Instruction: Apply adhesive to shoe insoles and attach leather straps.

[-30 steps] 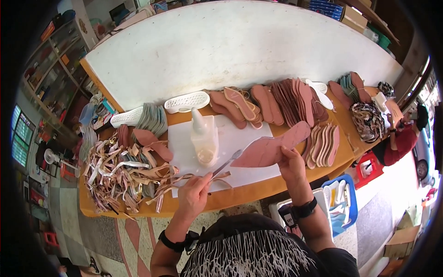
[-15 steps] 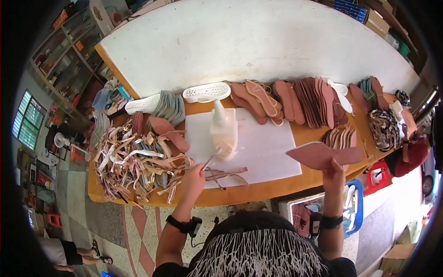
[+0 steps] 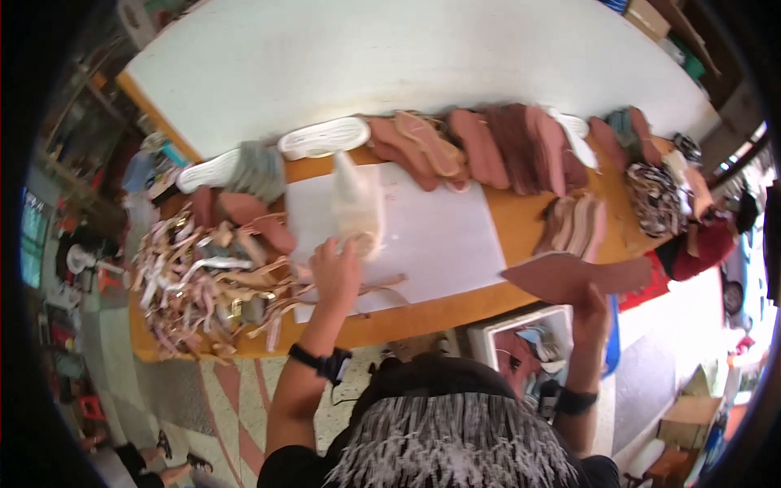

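Note:
My left hand (image 3: 335,276) is closed at the mouth of a cream plastic glue pot (image 3: 360,207) with a tall cone-shaped top. The thin brush it gripped a moment ago is hidden behind its fingers and the pot's rim. The pot stands on a white sheet (image 3: 443,236) on the table. My right hand (image 3: 592,313) grips a reddish-brown shoe insole (image 3: 561,276) from beneath, its pointed end toward the left. This insole is held over the table's front edge, near a small stack of insoles (image 3: 573,224).
Loose straps (image 3: 199,285) heap up at the table's left. Along the back board (image 3: 423,61) stand brown insoles (image 3: 521,150) and white soles (image 3: 325,137). A white crate (image 3: 484,337) sits below the front edge. Someone in red (image 3: 704,248) is at the far right.
My left hand has come up against the pot's mouth, and the brush has gone from sight. The whole view has shifted, while the insole stays in my right hand, slightly lower.

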Tool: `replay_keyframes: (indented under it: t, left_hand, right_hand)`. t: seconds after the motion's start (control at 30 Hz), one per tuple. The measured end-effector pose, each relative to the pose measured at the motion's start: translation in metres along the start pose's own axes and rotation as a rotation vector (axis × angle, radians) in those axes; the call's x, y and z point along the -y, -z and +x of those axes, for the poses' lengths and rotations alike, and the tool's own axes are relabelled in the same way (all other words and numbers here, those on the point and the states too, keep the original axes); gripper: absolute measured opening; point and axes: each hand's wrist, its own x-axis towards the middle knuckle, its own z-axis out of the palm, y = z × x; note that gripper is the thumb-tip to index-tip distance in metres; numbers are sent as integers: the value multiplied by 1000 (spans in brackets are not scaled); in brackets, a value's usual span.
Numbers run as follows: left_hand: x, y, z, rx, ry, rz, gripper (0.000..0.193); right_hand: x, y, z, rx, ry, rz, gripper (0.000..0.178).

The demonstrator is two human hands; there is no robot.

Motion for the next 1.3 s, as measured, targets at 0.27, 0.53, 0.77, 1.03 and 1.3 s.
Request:
replay_keyframes:
  t: [0.27, 0.53, 0.77, 1.03, 1.3]
  left_hand:
    - [-75, 37, -4, 502, 601, -1219, 27]
    - [-115, 57, 3, 960, 835, -1866, 33]
    - [-126, 66, 30, 974, 803, -1775, 23]
    - [-128, 48, 13, 666, 803, -1385, 20]
    - [-151, 17, -1, 798, 421, -1107, 26]
  right_hand:
    - [17, -100, -10, 105, -352, 413, 19]
    - [17, -133, -7, 412, 916, -455, 19]
    - [12, -148, 0, 523, 1342, -530, 24]
    - [-40, -147, 9, 493, 99, 110, 43]
    - [-36, -120, 12, 638, -592, 434, 15]
